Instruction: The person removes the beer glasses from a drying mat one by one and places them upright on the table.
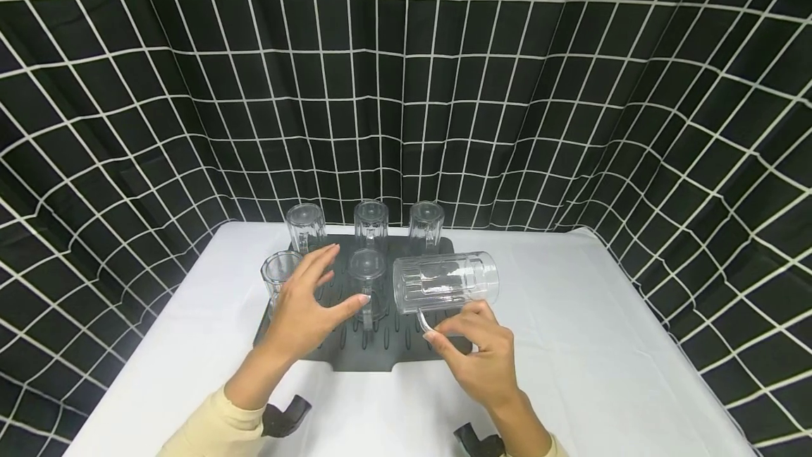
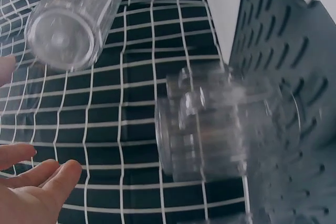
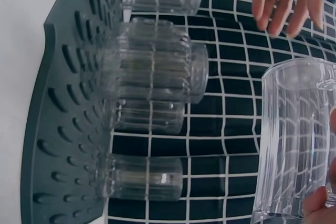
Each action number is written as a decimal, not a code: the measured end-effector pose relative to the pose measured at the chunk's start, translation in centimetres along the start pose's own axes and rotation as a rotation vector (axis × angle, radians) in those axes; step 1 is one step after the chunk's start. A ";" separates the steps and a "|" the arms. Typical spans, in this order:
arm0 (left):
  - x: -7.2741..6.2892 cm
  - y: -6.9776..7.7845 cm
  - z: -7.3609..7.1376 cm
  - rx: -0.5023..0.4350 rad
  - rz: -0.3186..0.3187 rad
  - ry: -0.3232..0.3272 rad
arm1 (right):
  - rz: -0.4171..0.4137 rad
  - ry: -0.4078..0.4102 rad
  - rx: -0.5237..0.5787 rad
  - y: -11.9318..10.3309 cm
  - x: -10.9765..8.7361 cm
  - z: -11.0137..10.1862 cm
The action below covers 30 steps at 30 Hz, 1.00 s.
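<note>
A clear glass mug [image 1: 444, 281] lies on its side in the air above the right part of a dark grey ridged mat [image 1: 361, 362]. My right hand [image 1: 478, 355] pinches its handle between thumb and fingers. In the right wrist view the held glass mug [image 3: 294, 135] fills the right side. To the left, my left hand [image 1: 301, 316] is spread and holds nothing, with a gap to the held mug. Near its thumb a glass mug [image 1: 368, 273] stands upside down on the mat. Another glass mug [image 1: 279, 270] stands just behind that hand, partly hidden.
Three more glass mugs [image 1: 371, 221] stand bottom up in a row along the mat's back edge. A white cloth [image 1: 571, 344] covers the table around the mat. Black curtain [image 1: 393, 76] with a white grid closes off the back and both sides.
</note>
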State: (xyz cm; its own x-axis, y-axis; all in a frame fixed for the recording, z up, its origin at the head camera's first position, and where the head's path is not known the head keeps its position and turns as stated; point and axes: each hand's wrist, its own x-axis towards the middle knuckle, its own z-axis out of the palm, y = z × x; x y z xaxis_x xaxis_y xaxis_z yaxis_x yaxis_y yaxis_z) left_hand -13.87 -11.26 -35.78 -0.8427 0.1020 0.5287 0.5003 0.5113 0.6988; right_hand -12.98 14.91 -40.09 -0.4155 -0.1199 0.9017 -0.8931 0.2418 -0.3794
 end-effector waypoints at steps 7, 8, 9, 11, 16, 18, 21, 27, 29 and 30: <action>0.6 1.0 1.7 -0.089 -0.002 -0.086 | -0.035 -0.028 0.009 -0.7 0.1 0.2; 0.6 1.1 1.9 -0.100 -0.007 -0.094 | -0.046 -0.031 0.013 -0.8 0.2 0.2; 0.7 1.2 2.0 -0.108 -0.009 -0.104 | -0.058 -0.037 0.013 -0.9 0.2 0.3; 0.7 1.4 2.3 -0.134 -0.014 -0.125 | -0.079 -0.044 0.014 -1.1 0.4 0.3; 0.6 1.6 2.7 -0.186 -0.018 -0.192 | -0.112 -0.050 0.020 -1.7 0.8 0.6; 0.5 1.6 2.8 -0.205 -0.037 -0.235 | -0.124 -0.050 0.023 -1.9 0.9 0.7; 0.3 1.7 2.9 -0.231 -0.089 -0.290 | -0.136 -0.055 0.017 -2.1 1.1 0.7; 0.3 1.6 3.1 -0.321 -0.187 -0.308 | -0.135 -0.075 0.008 -2.7 1.5 0.5; 0.2 1.5 3.2 -0.348 -0.197 -0.295 | -0.124 -0.085 0.039 -2.7 1.6 0.5; 0.2 1.5 3.3 -0.361 -0.201 -0.287 | -0.114 -0.088 0.056 -2.5 1.6 0.4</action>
State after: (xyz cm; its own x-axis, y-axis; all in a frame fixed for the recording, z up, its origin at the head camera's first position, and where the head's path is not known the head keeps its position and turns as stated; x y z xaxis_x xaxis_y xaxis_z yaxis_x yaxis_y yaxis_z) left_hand -13.95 -7.71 -36.21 -0.9247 0.2882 0.2486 0.3171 0.2221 0.9220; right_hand -11.44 13.72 -37.81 -0.3221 -0.2284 0.9187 -0.9426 0.1680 -0.2887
